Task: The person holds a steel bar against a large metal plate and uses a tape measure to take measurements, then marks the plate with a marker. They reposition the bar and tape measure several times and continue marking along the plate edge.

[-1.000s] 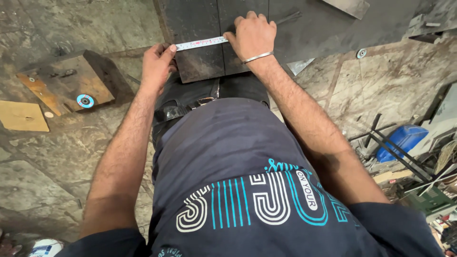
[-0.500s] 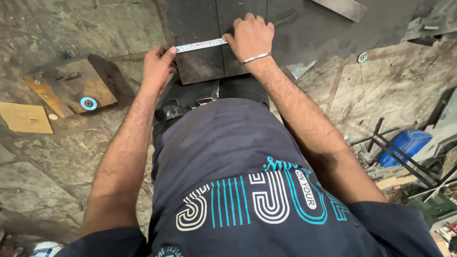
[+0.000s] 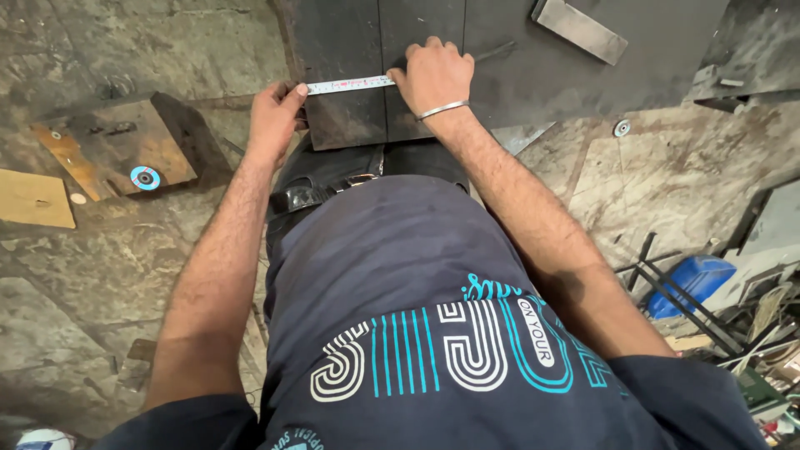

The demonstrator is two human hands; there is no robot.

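Observation:
A white measuring tape (image 3: 350,84) is stretched flat across a dark metal sheet (image 3: 500,58) in front of me. My left hand (image 3: 275,117) pinches the tape's left end at the sheet's left edge. My right hand (image 3: 429,77), with a silver bangle on its wrist, presses the tape's right end down near a vertical line on the sheet. Whatever lies under the right palm is hidden.
A flat metal bar (image 3: 579,29) lies on the sheet's upper right. On the stone floor to the left are a rusty metal block (image 3: 125,150) with a blue grinding disc (image 3: 144,177) on it and a cardboard piece (image 3: 33,200). Blue container (image 3: 696,279) and scrap rods sit at right.
The view shifted slightly; both hands keep the tape stretched on the sheet in the same place.

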